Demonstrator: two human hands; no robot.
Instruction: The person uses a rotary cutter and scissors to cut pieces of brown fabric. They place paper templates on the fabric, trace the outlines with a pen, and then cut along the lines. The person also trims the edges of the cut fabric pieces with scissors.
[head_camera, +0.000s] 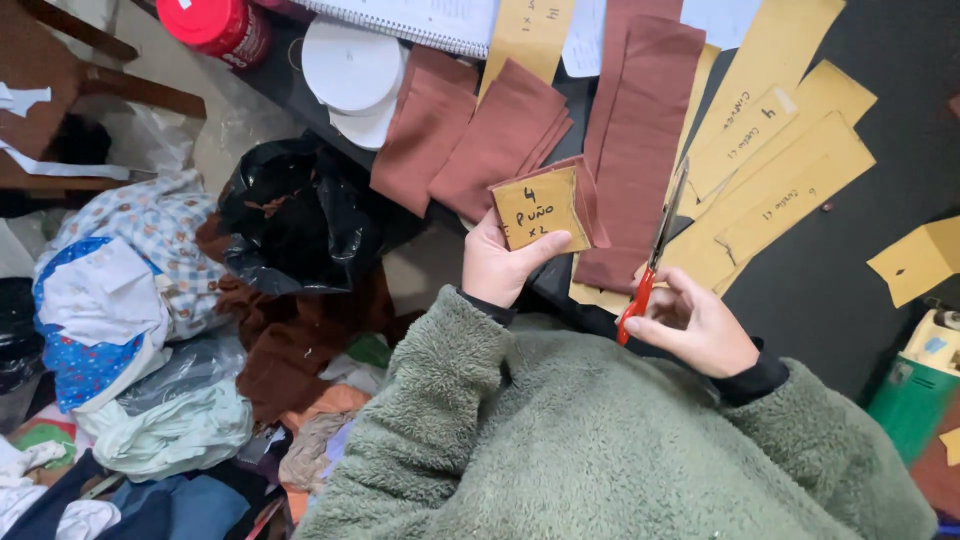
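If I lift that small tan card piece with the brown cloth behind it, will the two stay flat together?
Probably only in part. The card piece looks stiff: the left hand holds it by one edge and it stays flat. The brown cloth behind it looks limp and would likely droop or slide unless pinched.

- A small, roughly square piece of tan cardboard (538, 210) with handwriting in black marker is pinched in the left hand (497, 265), lying against a folded piece of rust-brown cloth (590, 200).
- Several long tan paper strips with handwritten labels (775, 170) lie fanned out on the dark tabletop (850, 290), upper right.
- Another tan paper strip with dark writing (530, 30) lies at the top edge, beside a spiral-bound notebook (420, 18).
- A small tan cardboard tag (915, 262) lies apart near the right edge.
- A red cylindrical plastic container with a white label (215, 25) lies at top left.
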